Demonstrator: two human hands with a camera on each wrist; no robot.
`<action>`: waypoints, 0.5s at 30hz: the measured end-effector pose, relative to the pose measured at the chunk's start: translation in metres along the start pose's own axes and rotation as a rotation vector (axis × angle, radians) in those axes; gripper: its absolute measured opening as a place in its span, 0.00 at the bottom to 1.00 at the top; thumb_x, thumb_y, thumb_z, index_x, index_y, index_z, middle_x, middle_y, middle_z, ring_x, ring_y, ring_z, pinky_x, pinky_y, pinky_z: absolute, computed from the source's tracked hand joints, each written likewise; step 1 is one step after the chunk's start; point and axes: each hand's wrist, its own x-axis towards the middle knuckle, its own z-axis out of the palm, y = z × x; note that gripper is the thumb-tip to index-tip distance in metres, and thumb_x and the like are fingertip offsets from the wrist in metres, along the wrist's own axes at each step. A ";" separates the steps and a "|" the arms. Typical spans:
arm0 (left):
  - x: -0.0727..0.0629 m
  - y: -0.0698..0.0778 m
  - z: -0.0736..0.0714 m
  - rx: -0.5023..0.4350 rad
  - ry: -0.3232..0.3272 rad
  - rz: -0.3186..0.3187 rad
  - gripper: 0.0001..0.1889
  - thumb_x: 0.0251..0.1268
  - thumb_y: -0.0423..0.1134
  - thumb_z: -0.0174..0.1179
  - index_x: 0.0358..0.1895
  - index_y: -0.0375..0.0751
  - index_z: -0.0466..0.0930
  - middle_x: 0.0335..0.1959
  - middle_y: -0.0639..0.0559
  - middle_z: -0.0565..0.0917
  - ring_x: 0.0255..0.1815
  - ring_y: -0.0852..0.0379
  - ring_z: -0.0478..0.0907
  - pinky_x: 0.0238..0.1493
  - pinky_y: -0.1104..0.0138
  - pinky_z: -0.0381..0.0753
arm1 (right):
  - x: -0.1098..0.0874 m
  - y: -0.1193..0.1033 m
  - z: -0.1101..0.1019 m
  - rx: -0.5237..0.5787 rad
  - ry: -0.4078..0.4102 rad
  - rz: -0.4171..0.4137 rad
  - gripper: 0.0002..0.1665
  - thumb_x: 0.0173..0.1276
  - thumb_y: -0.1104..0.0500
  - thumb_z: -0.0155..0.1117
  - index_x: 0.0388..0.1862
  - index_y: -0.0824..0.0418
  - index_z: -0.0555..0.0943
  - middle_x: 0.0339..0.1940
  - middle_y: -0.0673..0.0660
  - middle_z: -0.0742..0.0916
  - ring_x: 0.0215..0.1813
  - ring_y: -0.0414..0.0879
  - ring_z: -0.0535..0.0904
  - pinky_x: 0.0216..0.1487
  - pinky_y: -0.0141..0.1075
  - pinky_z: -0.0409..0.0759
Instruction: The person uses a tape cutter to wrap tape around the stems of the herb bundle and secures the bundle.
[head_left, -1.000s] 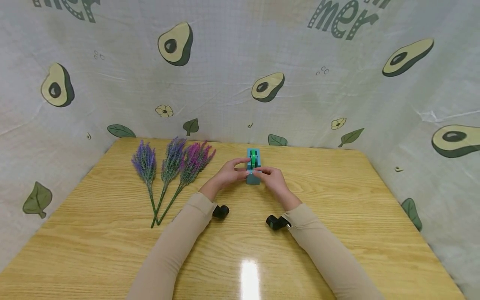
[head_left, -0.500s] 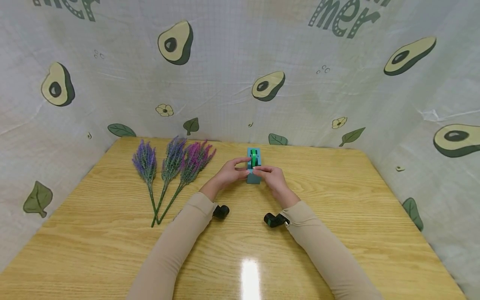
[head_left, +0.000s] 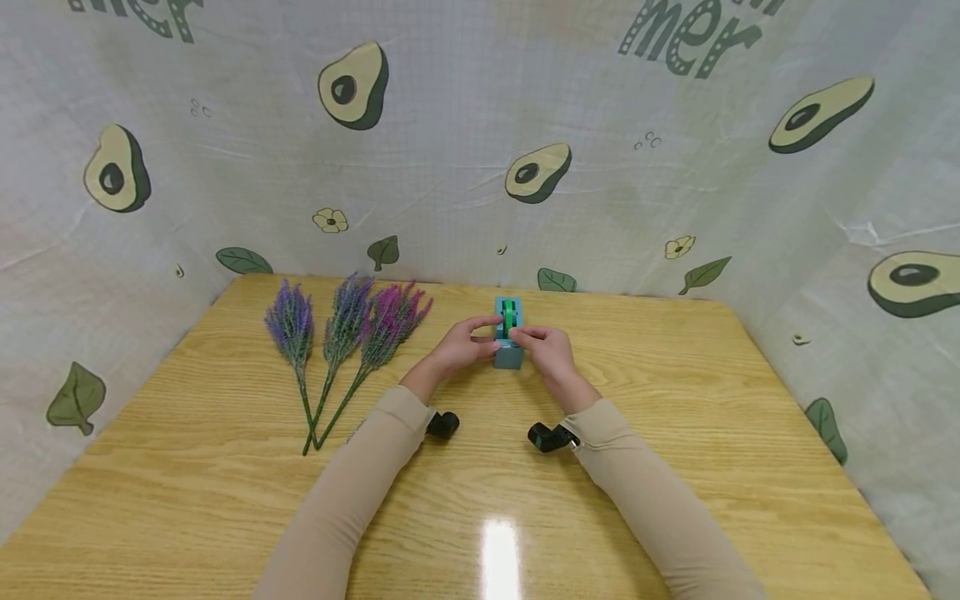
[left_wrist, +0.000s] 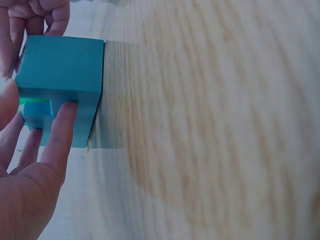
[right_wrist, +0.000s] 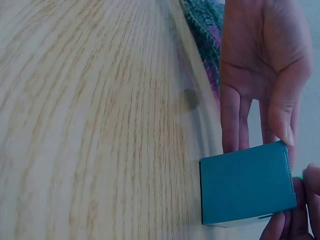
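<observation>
Left hand (head_left: 462,344) grips the blue dispenser (head_left: 508,358); right hand (head_left: 551,354) apparently pinches green tape (head_left: 508,311) — backdrop (head_left: 450,142) reads "mer".

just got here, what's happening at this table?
A person is working bare-handed at a blue tape dispenser standing on the wooden table. Their left hand touches its left side; their right hand has its fingertips at the green tape roll, though whether they pinch the tape's end is too small to tell. Three flower sprigs lie off to the left.
</observation>
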 end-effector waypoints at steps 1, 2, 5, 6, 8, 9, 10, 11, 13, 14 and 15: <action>0.000 0.000 0.000 0.000 0.002 0.000 0.26 0.66 0.29 0.54 0.67 0.45 0.65 0.65 0.41 0.65 0.62 0.47 0.68 0.51 0.64 0.77 | 0.000 0.000 0.000 -0.006 -0.001 -0.001 0.19 0.63 0.57 0.66 0.47 0.71 0.81 0.52 0.62 0.80 0.55 0.50 0.69 0.55 0.41 0.69; 0.000 0.000 0.001 0.002 0.003 0.003 0.26 0.66 0.29 0.54 0.67 0.45 0.65 0.65 0.40 0.65 0.62 0.47 0.69 0.51 0.64 0.77 | -0.001 -0.001 -0.001 -0.008 -0.001 -0.001 0.19 0.63 0.57 0.66 0.46 0.71 0.81 0.51 0.62 0.80 0.54 0.50 0.69 0.55 0.41 0.69; -0.001 0.000 0.001 0.011 0.007 -0.001 0.26 0.67 0.29 0.54 0.67 0.46 0.66 0.64 0.40 0.66 0.61 0.47 0.69 0.51 0.64 0.77 | -0.002 -0.003 -0.001 -0.019 0.000 0.000 0.19 0.63 0.57 0.66 0.46 0.70 0.82 0.51 0.61 0.80 0.54 0.50 0.69 0.56 0.42 0.68; -0.001 0.001 0.001 0.015 0.008 -0.002 0.25 0.67 0.30 0.54 0.67 0.46 0.66 0.64 0.41 0.66 0.61 0.47 0.69 0.51 0.64 0.77 | -0.002 -0.004 -0.001 -0.020 0.001 0.000 0.18 0.63 0.57 0.66 0.46 0.70 0.82 0.51 0.61 0.80 0.54 0.50 0.70 0.57 0.42 0.68; -0.002 0.001 0.001 0.022 0.011 -0.004 0.25 0.67 0.30 0.54 0.67 0.47 0.66 0.64 0.41 0.66 0.61 0.47 0.69 0.51 0.64 0.77 | -0.003 -0.006 -0.002 -0.016 0.003 0.006 0.18 0.64 0.57 0.65 0.46 0.70 0.82 0.50 0.61 0.80 0.54 0.50 0.70 0.58 0.42 0.68; -0.002 0.002 0.001 0.025 0.013 -0.007 0.25 0.67 0.30 0.54 0.67 0.47 0.66 0.64 0.42 0.66 0.61 0.48 0.69 0.52 0.64 0.77 | -0.004 -0.006 -0.002 -0.020 0.004 0.008 0.18 0.64 0.57 0.65 0.46 0.70 0.82 0.50 0.61 0.80 0.54 0.51 0.70 0.59 0.43 0.68; -0.002 0.002 0.001 0.029 0.014 -0.007 0.26 0.67 0.30 0.54 0.67 0.47 0.66 0.64 0.42 0.66 0.61 0.48 0.69 0.52 0.64 0.77 | -0.004 -0.007 -0.002 -0.018 0.005 0.012 0.18 0.64 0.57 0.65 0.46 0.70 0.82 0.50 0.61 0.80 0.55 0.51 0.70 0.59 0.43 0.68; -0.002 0.002 0.001 0.032 0.015 -0.007 0.26 0.67 0.30 0.54 0.67 0.47 0.66 0.65 0.42 0.66 0.61 0.48 0.69 0.52 0.63 0.76 | -0.005 -0.007 -0.002 -0.018 0.003 0.017 0.17 0.64 0.58 0.65 0.46 0.70 0.82 0.50 0.61 0.80 0.55 0.51 0.70 0.60 0.44 0.67; -0.002 0.002 0.002 0.038 0.019 -0.007 0.26 0.67 0.30 0.54 0.67 0.47 0.66 0.65 0.42 0.66 0.61 0.47 0.69 0.52 0.63 0.76 | -0.005 -0.007 -0.002 -0.019 -0.003 0.024 0.17 0.63 0.57 0.66 0.46 0.69 0.82 0.48 0.60 0.81 0.55 0.51 0.70 0.60 0.44 0.67; -0.002 0.002 0.002 0.040 0.021 -0.007 0.25 0.67 0.30 0.54 0.67 0.47 0.66 0.65 0.42 0.66 0.61 0.47 0.70 0.52 0.63 0.76 | -0.006 -0.007 -0.003 -0.019 -0.007 0.028 0.17 0.63 0.57 0.66 0.45 0.69 0.82 0.47 0.60 0.82 0.54 0.50 0.70 0.60 0.44 0.67; -0.003 0.002 0.002 0.041 0.022 -0.007 0.25 0.67 0.30 0.54 0.67 0.47 0.66 0.65 0.41 0.66 0.61 0.47 0.70 0.52 0.63 0.76 | -0.006 -0.006 -0.003 -0.017 -0.011 0.030 0.17 0.63 0.57 0.66 0.45 0.69 0.82 0.45 0.59 0.83 0.53 0.50 0.71 0.59 0.44 0.67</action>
